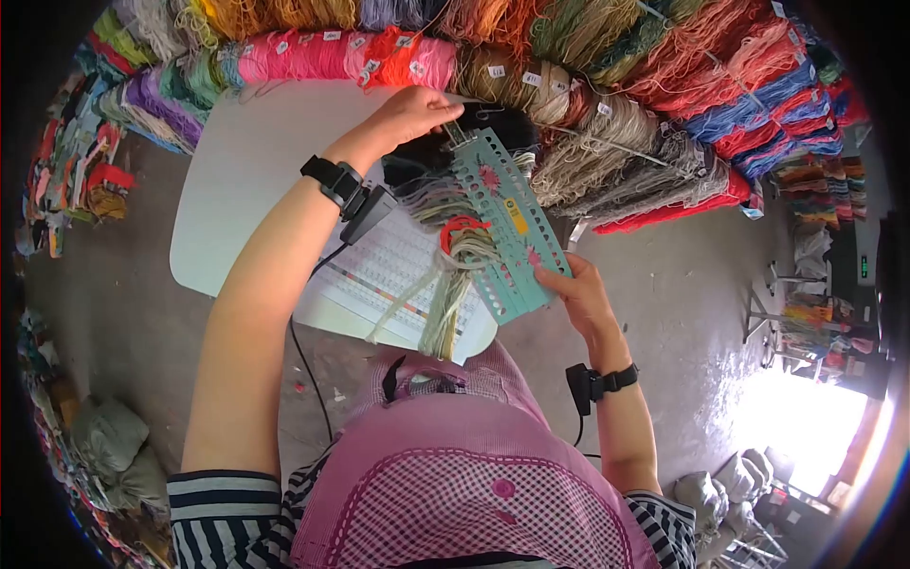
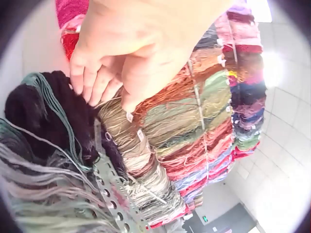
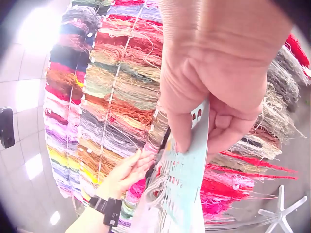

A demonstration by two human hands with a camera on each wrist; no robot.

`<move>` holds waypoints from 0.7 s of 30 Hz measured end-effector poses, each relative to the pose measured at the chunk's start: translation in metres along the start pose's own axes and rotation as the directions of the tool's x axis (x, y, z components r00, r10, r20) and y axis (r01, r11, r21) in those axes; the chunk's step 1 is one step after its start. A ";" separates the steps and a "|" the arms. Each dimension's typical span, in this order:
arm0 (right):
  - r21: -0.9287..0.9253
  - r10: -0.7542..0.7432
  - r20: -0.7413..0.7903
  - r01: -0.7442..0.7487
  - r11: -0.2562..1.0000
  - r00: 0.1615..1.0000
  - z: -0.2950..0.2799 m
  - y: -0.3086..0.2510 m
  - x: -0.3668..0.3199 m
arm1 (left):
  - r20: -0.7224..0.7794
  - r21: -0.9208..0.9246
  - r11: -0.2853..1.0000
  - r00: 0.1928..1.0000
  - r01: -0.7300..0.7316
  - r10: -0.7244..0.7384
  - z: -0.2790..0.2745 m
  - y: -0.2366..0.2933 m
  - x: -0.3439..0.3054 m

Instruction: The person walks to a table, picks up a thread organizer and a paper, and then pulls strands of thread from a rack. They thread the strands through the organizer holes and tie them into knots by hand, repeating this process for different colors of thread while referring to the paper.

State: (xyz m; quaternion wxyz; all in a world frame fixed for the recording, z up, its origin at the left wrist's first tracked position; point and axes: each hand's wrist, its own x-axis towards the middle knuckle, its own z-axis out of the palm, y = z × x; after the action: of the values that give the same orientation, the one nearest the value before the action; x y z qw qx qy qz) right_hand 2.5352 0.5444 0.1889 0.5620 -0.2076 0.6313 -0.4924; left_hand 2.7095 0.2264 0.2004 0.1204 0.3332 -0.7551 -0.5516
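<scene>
While I watch from my remote station, I find the teal card [image 1: 512, 228] just right of centre in the head view, slanting from upper centre down toward the right. Punched holes run along its long edges, and muted threads [image 1: 431, 201] fan out on its left side. A pale hank [image 1: 444, 308] hangs beside and partly over the card, with a red tie [image 1: 459, 230] near its top. Beneath lies a printed sheet [image 1: 379, 275], on the white counter [image 1: 246, 142].

The right hand [image 1: 586, 299] pinches the card's lower right edge, thumb on the face. The left hand [image 1: 408, 116] is at upper centre, its fingers bent and fingertips close together beside the metal piece [image 1: 459, 135] at the card's top end. I cannot tell whether they grip that piece, a strand or nothing. A dark bundle [image 1: 417, 156] sits just below this hand.

In my judgement, the step in hand is handling the card to arrange the threads along its holes. The next move, as I assess it, calls for a steady right-hand grip and a light left-hand touch at the top, keeping the strands separate. A sharp tilt or tug could tangle the fan or drag the hank across the holes.
</scene>
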 end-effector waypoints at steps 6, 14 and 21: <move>0.080 0.097 0.142 -0.109 0.991 0.985 -0.010 0.001 0.013 | -0.432 0.282 0.950 0.867 -0.132 0.249 0.013 0.022 -0.092; -0.021 0.088 0.361 -0.086 0.996 0.928 -0.022 -0.007 0.034 | -0.081 -0.259 0.840 0.856 0.477 -0.511 0.148 0.040 -0.204; -0.033 0.142 0.450 -0.142 0.989 0.882 -0.038 -0.015 0.042 | -0.345 -0.646 0.744 0.806 0.168 -0.481 0.213 0.039 -0.183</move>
State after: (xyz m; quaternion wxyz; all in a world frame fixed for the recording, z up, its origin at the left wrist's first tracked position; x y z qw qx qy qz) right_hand 2.4842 0.5185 0.1762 0.7278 -0.2691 0.4969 -0.3885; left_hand 2.7148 0.5094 0.1931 0.3031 0.5386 -0.4177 -0.6660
